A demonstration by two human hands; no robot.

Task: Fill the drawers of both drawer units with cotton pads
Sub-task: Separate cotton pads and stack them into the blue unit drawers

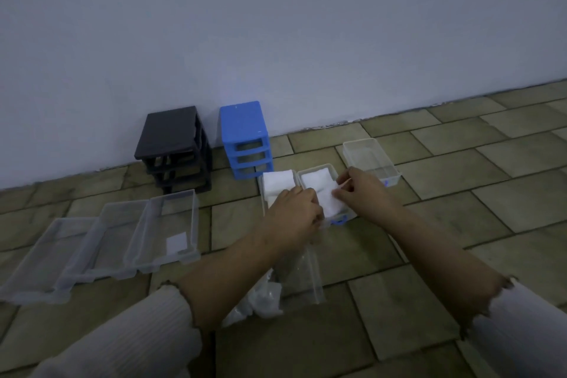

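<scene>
At the centre of the frame we see both hands meeting over a clear drawer (pixel 333 218) with a blue handle, which sits on the tiled floor (pixel 429 255). The left hand (pixel 296 212) has its fingers curled down at the drawer's near left edge, touching the white cotton pads (pixel 329 204) there; whether it actually grips a pad we cannot tell. The right hand (pixel 365 193) pinches the right edge of that same pad stack between thumb and fingertips. A second stack of pads (pixel 316 178) lies in the far end of this drawer.

Just to the left, touching it, stands another clear drawer (pixel 264 193) with its own white pads (pixel 277 182). Up and to the right, a third clear drawer (pixel 371 158) sits apart.

Toward the upper middle, against the pale wall (pixel 276 24), stand the two drawer units: the black unit (pixel 175 147) on the left and the blue unit (pixel 245 139) just beside it, both with open slots.

At the lower left, three larger clear drawers (pixel 107 242) lie in a row, each touching the next; the rightmost holds a single white pad (pixel 177 242).

Below the hands, a clear plastic bag (pixel 294 282) lies on the floor with more white pads (pixel 264 301) at its near end
</scene>
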